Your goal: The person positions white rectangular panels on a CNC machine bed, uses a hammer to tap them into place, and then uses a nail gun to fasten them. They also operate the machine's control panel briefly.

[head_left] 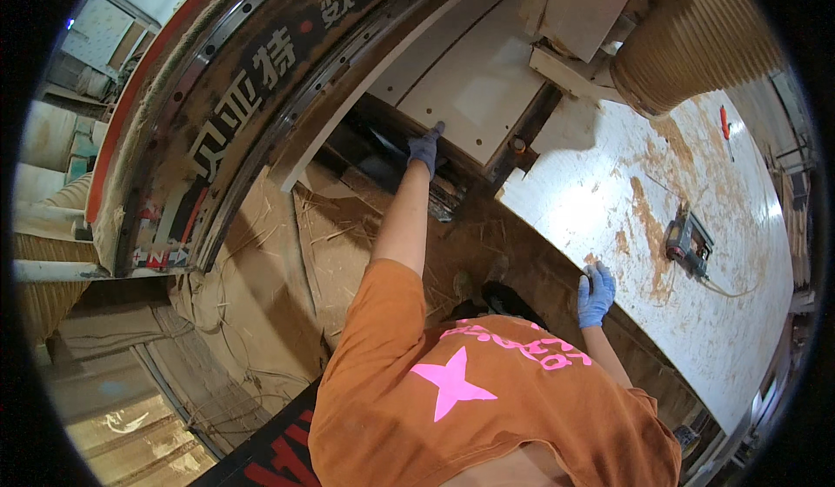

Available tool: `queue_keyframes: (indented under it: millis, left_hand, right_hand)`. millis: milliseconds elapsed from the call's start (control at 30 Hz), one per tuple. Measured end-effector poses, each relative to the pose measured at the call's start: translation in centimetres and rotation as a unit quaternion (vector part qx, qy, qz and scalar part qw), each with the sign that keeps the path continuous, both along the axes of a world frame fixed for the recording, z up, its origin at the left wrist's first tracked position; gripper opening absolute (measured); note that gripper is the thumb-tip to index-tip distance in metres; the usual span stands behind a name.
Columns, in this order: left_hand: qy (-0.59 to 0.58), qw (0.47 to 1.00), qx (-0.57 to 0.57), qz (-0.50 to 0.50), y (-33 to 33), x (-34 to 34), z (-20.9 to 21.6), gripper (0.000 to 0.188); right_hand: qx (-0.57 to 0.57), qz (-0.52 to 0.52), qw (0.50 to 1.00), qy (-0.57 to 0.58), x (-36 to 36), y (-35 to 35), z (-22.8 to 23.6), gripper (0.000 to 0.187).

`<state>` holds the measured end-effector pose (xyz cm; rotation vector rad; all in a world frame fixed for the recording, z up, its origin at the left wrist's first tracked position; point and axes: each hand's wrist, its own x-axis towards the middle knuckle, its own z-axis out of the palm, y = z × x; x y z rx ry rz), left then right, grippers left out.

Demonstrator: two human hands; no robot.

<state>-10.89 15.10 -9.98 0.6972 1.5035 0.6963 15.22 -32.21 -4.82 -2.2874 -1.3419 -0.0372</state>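
Panel (465,70), upper centre (drilled, white), looks stiff, best edge-held; left hand (424,149) touches its near edge, grip unclear; right hand (597,296), loosely open, seems empty.

left hand (424,150) — on white panel (477,78)

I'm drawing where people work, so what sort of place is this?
Probably a woodworking shop: there's a fat ribbed hose, plus sawdust and what looks like a nail gun on the white worktable.
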Motion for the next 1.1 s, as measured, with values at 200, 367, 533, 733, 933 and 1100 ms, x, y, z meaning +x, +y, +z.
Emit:
queue_keyframes:
  millis: [200, 367, 533, 733, 933, 1100]
  left_hand:
    - [-0.038, 0.999, -0.03, -0.008, -3.4, 1.7, 7.2, 0.106]
    - [-0.034, 0.999, -0.01, 0.004, -2.8, 0.8, 4.8, 0.109]
    - [-0.035, 0.999, -0.018, 0.013, -3.0, 1.6, 5.0, 0.113]
    - [-0.075, 0.997, 0.017, 0.022, -2.6, 1.5, 1.7, 0.119]
    - [-0.027, 1.0, 0.009, -0.009, -3.1, 2.4, 3.0, 0.12]
    - [-0.027, 0.999, 0.021, -0.011, -3.6, 1.8, 5.1, 0.118]
  right_hand:
    - [0.075, 0.016, 0.997, 0.022, -1.0, 5.1, 1.1, 0.031]
    - [0.025, 0.15, 0.983, 0.098, -4.3, 13.2, 3.9, 0.045]
    - [0.029, 0.175, 0.979, 0.095, -8.0, 20.1, 2.6, 0.062]
    - [0.029, 0.123, 0.991, 0.044, -11.7, 25.6, 1.7, 0.068]
    - [0.014, 0.093, 0.994, 0.061, -14.6, 27.1, 2.9, 0.063]
    - [-0.01, 0.04, 0.997, 0.069, -16.1, 27.7, 3.2, 0.058]
